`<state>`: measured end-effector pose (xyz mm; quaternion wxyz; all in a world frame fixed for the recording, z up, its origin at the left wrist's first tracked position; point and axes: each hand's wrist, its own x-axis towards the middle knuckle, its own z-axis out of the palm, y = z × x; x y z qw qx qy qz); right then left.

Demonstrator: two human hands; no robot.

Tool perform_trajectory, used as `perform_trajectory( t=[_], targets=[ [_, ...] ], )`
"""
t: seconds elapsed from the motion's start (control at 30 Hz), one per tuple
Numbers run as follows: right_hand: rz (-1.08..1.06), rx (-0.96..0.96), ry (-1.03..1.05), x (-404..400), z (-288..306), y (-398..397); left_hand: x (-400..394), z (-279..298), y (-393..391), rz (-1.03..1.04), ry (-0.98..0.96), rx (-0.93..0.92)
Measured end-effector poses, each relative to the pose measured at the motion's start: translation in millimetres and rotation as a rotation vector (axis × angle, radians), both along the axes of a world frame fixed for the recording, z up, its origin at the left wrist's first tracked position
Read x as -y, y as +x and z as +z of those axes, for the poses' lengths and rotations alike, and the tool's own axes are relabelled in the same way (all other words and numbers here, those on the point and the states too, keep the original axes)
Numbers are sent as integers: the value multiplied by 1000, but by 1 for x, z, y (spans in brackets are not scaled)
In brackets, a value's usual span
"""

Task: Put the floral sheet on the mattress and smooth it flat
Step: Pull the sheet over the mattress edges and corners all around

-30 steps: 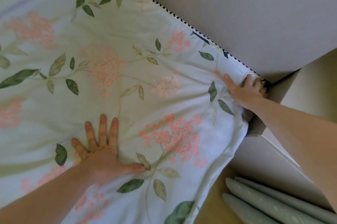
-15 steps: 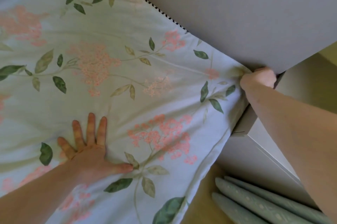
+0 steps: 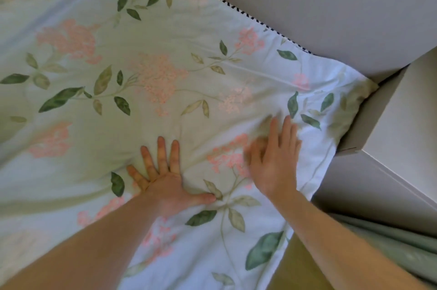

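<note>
Cotton floral sheet (image 3: 165, 72) under both flat hands: anchor with your left hand (image 3: 165, 183), sweep right hand (image 3: 272, 159), fingers straight, toward the corner.

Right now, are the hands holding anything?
No, nothing is held. The left hand presses flat on the floral sheet; the right hand, blurred, has straight fingers.

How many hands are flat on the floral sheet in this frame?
2. The left hand presses palm-down, fingers spread, mid-frame on the floral sheet. The right hand, blurred, lies beside it toward the sheet's corner.
</note>
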<state>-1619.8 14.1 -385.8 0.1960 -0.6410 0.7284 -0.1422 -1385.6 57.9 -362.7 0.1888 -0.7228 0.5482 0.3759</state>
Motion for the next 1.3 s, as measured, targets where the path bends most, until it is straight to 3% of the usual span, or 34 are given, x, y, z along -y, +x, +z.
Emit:
perform_trajectory(
  t=[0.1, 0.27, 0.43, 0.57, 0.73, 0.93, 1.07, 1.17, 1.3],
  targets=[
    [28, 105, 50, -100, 4, 42, -1, 2, 1, 13, -11, -18],
    [-257, 260, 173, -215, 4, 86, 0, 2, 2, -6, -35, -12],
    [-96, -157, 278, -254, -21, 109, -7, 6, 9, -51, -40, -28],
    [-83, -207, 358, -248, -20, 106, -31, 2, 35, -165, -103, -100],
    [-82, -237, 391, -249, -15, 103, -151, -6, 92, -477, -406, -68],
    [44, -11, 307, -319, 27, 118, -324, -7, 187, -556, -417, 51],
    [54, 215, 222, -413, 58, 148, -373, 0, 215, -416, -422, -11],
    [10, 347, 337, -473, 74, 172, -405, 14, 238, -316, -443, 5],
    [-39, 414, 467, -519, 85, 197, -468, 26, 287, -275, -398, 168]
  ],
)
